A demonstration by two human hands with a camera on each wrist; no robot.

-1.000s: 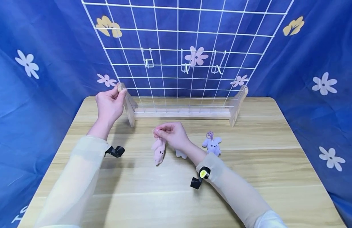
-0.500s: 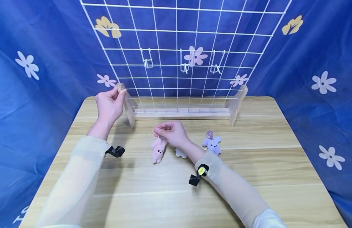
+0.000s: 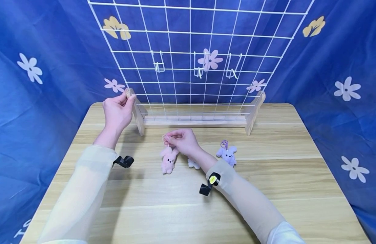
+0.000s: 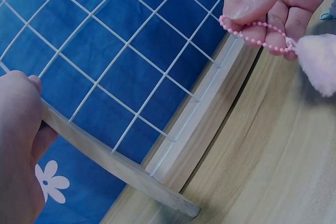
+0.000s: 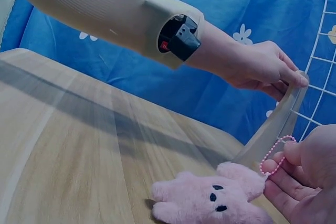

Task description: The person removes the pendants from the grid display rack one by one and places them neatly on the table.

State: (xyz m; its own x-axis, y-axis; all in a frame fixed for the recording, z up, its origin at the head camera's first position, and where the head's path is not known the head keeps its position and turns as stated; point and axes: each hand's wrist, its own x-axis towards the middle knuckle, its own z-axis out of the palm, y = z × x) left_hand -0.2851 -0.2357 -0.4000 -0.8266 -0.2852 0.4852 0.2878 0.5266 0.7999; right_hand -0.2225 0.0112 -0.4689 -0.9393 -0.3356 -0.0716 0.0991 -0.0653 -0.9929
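My left hand (image 3: 117,110) grips the top of the wooden side support (image 3: 137,113) at the left of a white wire grid rack (image 3: 190,84). With thumb and fingers, my right hand (image 3: 185,141) pinches the pink bead chain (image 4: 257,42) of a pink plush keychain (image 3: 168,161). The plush dangles from the chain low over the table, its dark eyes and nose showing in the right wrist view. Partly hidden behind the right wrist lies a pale plush (image 3: 193,164). To its right rests a purple plush keychain (image 3: 227,156) with a purple loop.
Three white hooks hang on the grid: a left hook (image 3: 159,67), a middle hook (image 3: 198,72) and a right hook (image 3: 232,73). The rack stands at the back of the wooden table (image 3: 157,210). Behind it hangs a blue flowered curtain (image 3: 328,118).
The pink plush has swung from a sideways tilt to face the head camera, and my right hand has risen slightly with it. My left hand keeps its grip on the support.
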